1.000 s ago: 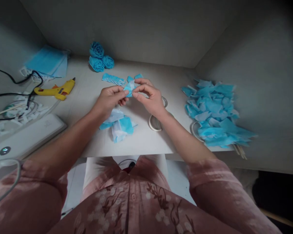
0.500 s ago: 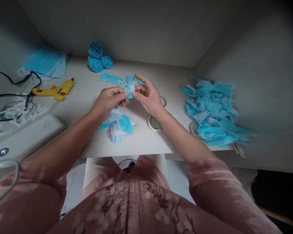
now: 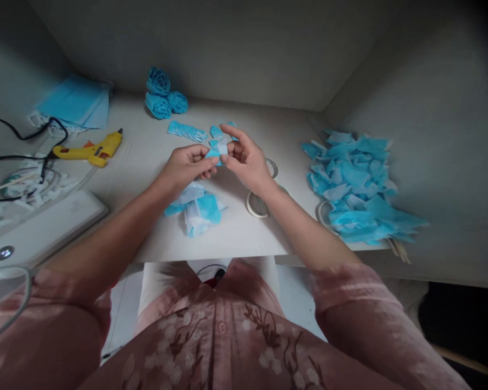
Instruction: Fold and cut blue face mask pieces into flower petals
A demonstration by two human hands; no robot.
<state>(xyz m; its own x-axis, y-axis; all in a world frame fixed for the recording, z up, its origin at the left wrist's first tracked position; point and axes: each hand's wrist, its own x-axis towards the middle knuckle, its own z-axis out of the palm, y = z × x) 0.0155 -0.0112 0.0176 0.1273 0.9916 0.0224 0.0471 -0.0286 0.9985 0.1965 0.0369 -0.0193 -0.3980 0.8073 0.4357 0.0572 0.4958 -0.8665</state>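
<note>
A small blue-and-white piece of fabric [image 3: 218,147] is pinched between both hands above the middle of the table. My left hand [image 3: 189,162] holds its left side with thumb and fingers. My right hand [image 3: 247,161] grips the right side with the thumb against it, index finger raised. Just beyond the fingers lie small blue pieces [image 3: 216,131] and a pleated blue strip [image 3: 187,131]. Nearer me, below the left hand, rests a loose heap of blue and white fabric pieces [image 3: 202,213]. A roll of tape [image 3: 257,206] lies beside my right forearm.
Blue fabric roses [image 3: 159,105] stand at the back. To the left are flat blue face masks [image 3: 75,103], a yellow glue gun [image 3: 101,150], black cables and a white power bank [image 3: 44,225]. A large pile of blue fabric pieces [image 3: 353,184] covers the right side, thin sticks [image 3: 398,250] poking out.
Both hands stay at nearly the same spot, with the fabric piece shifted very slightly to the right. My right index finger has moved a little. Everything on the table lies as before.
</note>
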